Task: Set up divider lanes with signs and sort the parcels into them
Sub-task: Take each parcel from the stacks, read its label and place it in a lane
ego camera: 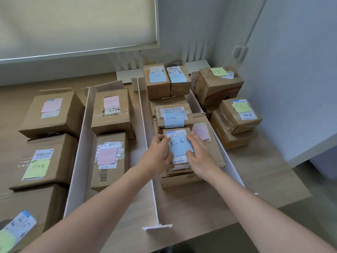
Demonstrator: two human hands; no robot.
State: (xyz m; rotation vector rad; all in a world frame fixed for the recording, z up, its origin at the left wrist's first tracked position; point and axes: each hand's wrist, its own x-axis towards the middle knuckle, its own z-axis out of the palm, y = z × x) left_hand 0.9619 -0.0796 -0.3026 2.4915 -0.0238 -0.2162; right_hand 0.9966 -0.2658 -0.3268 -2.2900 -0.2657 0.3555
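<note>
A wooden table (264,179) fills most of the frame, set against a pale wall with a drawn window blind (76,24) at the upper left. Three white divider boards cut the table into lanes running from the near edge toward the wall: the left divider (80,136), the middle divider (145,136) with a small white foot at its near end, and the right divider (224,143).

Left of the left divider sit brown cardboard parcels, one with a pink note (51,107) and one with a green note (36,168). The lane in the centre left of the frame holds two parcels, each bearing a pink note (107,156). The lane in the centre right holds stacked parcels with blue notes, two of them (158,79) at its far end. In the upper right of the frame, beyond the right divider, parcels carry green notes (240,107).

At the centre of the frame, a small parcel with a blue note (179,145) rests on top of the stack in the centre-right lane. The left hand (158,154) grips its left edge with curled fingers, and the right hand (198,154) grips its right edge, thumb laid on the blue note.
</note>
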